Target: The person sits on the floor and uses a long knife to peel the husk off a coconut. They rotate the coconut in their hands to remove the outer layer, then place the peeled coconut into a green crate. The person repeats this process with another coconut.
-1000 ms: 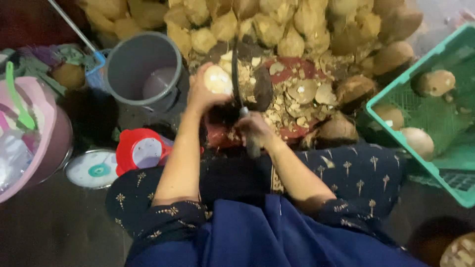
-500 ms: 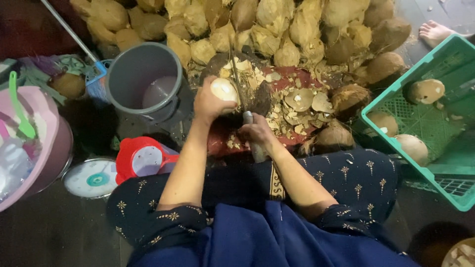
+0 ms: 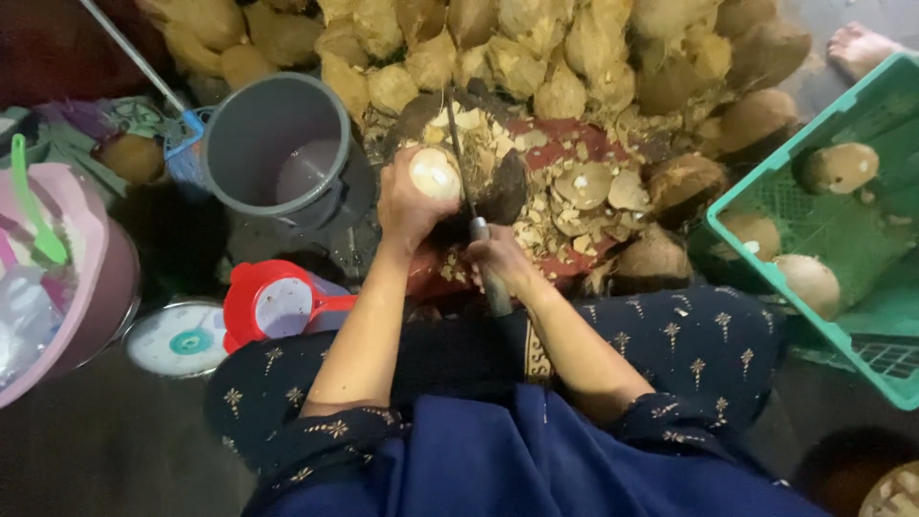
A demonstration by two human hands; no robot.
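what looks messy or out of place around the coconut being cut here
Husk chips lie scattered over the red board around the left hand holding the coconut and the right hand gripping the knife. A bare foot rests near the green crate.

Dim overhead light, murky edges, perhaps slight blur.

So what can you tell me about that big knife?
The knife has a long, thin, dark blade that points away from the person, up toward the pile of husks. The right hand grips its dark handle. The blade runs right beside the pale, peeled coconut that the left hand holds.
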